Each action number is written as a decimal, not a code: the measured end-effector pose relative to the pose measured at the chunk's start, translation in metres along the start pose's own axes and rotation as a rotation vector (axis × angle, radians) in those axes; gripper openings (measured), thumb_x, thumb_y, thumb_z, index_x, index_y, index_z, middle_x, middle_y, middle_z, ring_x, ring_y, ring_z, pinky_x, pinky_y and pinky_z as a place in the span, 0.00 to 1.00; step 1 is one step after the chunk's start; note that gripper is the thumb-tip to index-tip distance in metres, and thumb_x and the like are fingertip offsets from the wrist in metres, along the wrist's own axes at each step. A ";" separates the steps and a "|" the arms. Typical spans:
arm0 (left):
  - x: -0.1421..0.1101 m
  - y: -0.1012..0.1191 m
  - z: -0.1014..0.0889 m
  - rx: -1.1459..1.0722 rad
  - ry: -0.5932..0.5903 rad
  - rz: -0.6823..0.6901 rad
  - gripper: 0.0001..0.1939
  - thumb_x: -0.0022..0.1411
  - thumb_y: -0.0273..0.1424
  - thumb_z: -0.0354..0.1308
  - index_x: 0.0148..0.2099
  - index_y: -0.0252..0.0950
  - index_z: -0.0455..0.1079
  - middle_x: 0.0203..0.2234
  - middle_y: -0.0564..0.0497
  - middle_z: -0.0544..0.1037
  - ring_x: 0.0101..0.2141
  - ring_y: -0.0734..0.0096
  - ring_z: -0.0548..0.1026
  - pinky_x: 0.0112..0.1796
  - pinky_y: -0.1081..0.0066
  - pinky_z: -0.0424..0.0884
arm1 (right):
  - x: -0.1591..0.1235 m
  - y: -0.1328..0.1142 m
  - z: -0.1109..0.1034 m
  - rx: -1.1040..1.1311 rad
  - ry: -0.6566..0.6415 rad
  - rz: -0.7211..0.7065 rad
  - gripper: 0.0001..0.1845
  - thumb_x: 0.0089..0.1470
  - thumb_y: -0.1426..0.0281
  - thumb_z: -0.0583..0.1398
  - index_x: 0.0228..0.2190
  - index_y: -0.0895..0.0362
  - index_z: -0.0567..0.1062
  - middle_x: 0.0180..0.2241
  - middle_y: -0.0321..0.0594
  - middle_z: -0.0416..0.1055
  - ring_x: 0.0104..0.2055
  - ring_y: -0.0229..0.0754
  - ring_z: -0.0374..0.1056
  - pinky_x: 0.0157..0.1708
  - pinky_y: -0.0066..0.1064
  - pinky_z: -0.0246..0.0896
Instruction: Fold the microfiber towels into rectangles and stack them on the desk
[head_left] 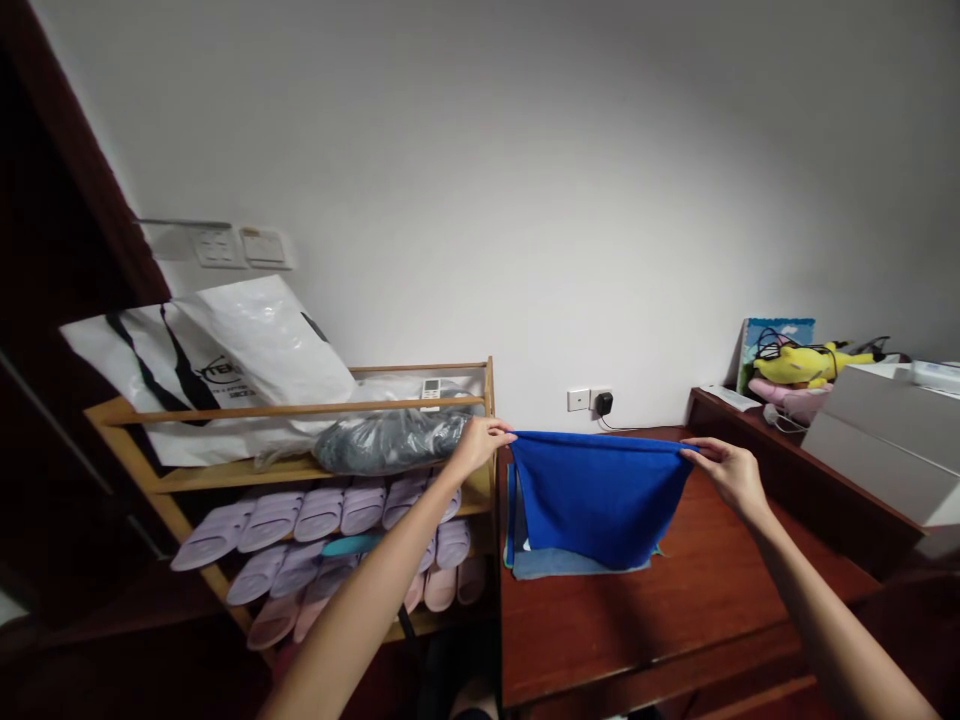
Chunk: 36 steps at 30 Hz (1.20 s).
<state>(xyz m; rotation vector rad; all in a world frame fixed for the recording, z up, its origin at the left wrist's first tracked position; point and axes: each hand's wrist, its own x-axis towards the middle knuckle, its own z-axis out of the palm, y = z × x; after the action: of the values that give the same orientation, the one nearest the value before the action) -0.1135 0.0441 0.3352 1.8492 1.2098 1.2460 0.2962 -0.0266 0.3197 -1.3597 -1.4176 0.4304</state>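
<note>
A bright blue cloth (596,495) hangs stretched between my two hands above a dark red wooden table (675,620). My left hand (484,440) pinches its top left corner. My right hand (724,470) pinches the top right corner. The cloth's lower edge drapes down over a flat pile of folded cloths (559,565), light blue on top, that lies at the table's back left.
A wooden shoe rack (300,470) to the left holds several lilac and pink slippers (315,515), with plastic bags (240,360) on top. A wall socket with a plug (600,402) is behind the table. White boxes (885,440) and a yellow plush toy (806,365) sit on a raised ledge at right.
</note>
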 end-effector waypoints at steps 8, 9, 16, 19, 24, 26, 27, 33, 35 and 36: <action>-0.022 0.031 -0.016 0.082 -0.013 0.139 0.10 0.46 0.38 0.63 0.28 0.36 0.74 0.27 0.51 0.77 0.32 0.67 0.73 0.36 0.69 0.67 | -0.013 0.000 -0.011 -0.292 0.121 -0.185 0.22 0.44 0.47 0.59 0.31 0.51 0.77 0.28 0.37 0.78 0.33 0.45 0.74 0.32 0.29 0.66; -0.025 0.035 -0.017 0.080 -0.028 0.134 0.10 0.47 0.38 0.63 0.29 0.36 0.73 0.26 0.52 0.77 0.31 0.67 0.73 0.35 0.70 0.68 | -0.014 0.000 -0.013 -0.300 0.130 -0.186 0.23 0.43 0.46 0.59 0.30 0.51 0.77 0.28 0.37 0.78 0.33 0.45 0.74 0.31 0.29 0.66; -0.054 0.068 -0.024 0.078 -0.121 0.090 0.08 0.50 0.36 0.62 0.29 0.37 0.74 0.24 0.52 0.78 0.29 0.66 0.75 0.33 0.71 0.69 | -0.025 -0.010 -0.046 -0.223 -0.047 -0.043 0.21 0.40 0.48 0.63 0.25 0.53 0.74 0.20 0.35 0.70 0.22 0.38 0.64 0.22 0.27 0.57; -0.076 0.089 -0.033 0.096 -0.173 0.067 0.06 0.51 0.35 0.62 0.28 0.38 0.75 0.26 0.52 0.79 0.29 0.67 0.75 0.32 0.73 0.69 | -0.039 -0.015 -0.063 -0.162 -0.129 0.016 0.20 0.39 0.50 0.64 0.25 0.53 0.73 0.17 0.32 0.65 0.18 0.34 0.56 0.18 0.27 0.52; -0.113 0.109 -0.045 0.109 -0.277 -0.020 0.04 0.51 0.33 0.62 0.28 0.39 0.75 0.24 0.53 0.78 0.28 0.68 0.74 0.31 0.74 0.67 | -0.062 -0.022 -0.079 -0.099 -0.170 0.080 0.19 0.38 0.52 0.66 0.25 0.53 0.73 0.16 0.31 0.60 0.18 0.33 0.53 0.17 0.26 0.49; -0.123 0.104 -0.043 0.054 -0.324 -0.081 0.04 0.52 0.34 0.61 0.29 0.39 0.74 0.23 0.53 0.78 0.27 0.68 0.75 0.31 0.74 0.68 | -0.064 -0.023 -0.078 -0.070 -0.211 0.104 0.18 0.38 0.53 0.66 0.25 0.54 0.73 0.15 0.30 0.58 0.18 0.32 0.52 0.17 0.26 0.49; -0.126 0.099 -0.041 0.019 -0.344 -0.111 0.05 0.53 0.34 0.61 0.30 0.39 0.74 0.22 0.53 0.78 0.26 0.68 0.75 0.30 0.73 0.68 | -0.063 -0.022 -0.075 -0.058 -0.245 0.125 0.18 0.39 0.53 0.66 0.25 0.54 0.73 0.15 0.29 0.57 0.18 0.32 0.51 0.17 0.26 0.49; -0.113 0.021 -0.016 -0.072 -0.365 -0.170 0.09 0.54 0.37 0.60 0.34 0.36 0.71 0.20 0.54 0.75 0.23 0.72 0.74 0.33 0.71 0.68 | -0.035 0.025 -0.022 0.020 -0.455 0.260 0.21 0.42 0.50 0.62 0.24 0.55 0.70 0.13 0.27 0.58 0.14 0.31 0.50 0.13 0.25 0.44; -0.100 -0.014 -0.002 -0.007 -0.345 -0.235 0.13 0.52 0.39 0.60 0.36 0.35 0.71 0.23 0.54 0.76 0.23 0.72 0.73 0.32 0.72 0.68 | -0.025 0.053 0.006 -0.003 -0.449 0.274 0.22 0.40 0.49 0.61 0.23 0.55 0.68 0.12 0.28 0.61 0.13 0.33 0.55 0.13 0.25 0.48; -0.092 -0.031 0.006 0.030 -0.333 -0.259 0.14 0.50 0.38 0.61 0.36 0.35 0.71 0.22 0.54 0.75 0.22 0.72 0.73 0.31 0.72 0.68 | -0.020 0.067 0.022 -0.033 -0.443 0.292 0.22 0.40 0.48 0.60 0.24 0.55 0.68 0.12 0.29 0.63 0.13 0.34 0.57 0.14 0.25 0.51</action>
<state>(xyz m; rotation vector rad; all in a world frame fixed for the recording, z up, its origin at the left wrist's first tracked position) -0.1325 -0.0271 0.2715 1.7667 1.2360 0.7495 0.3059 -0.0165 0.2479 -1.5681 -1.5847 0.9495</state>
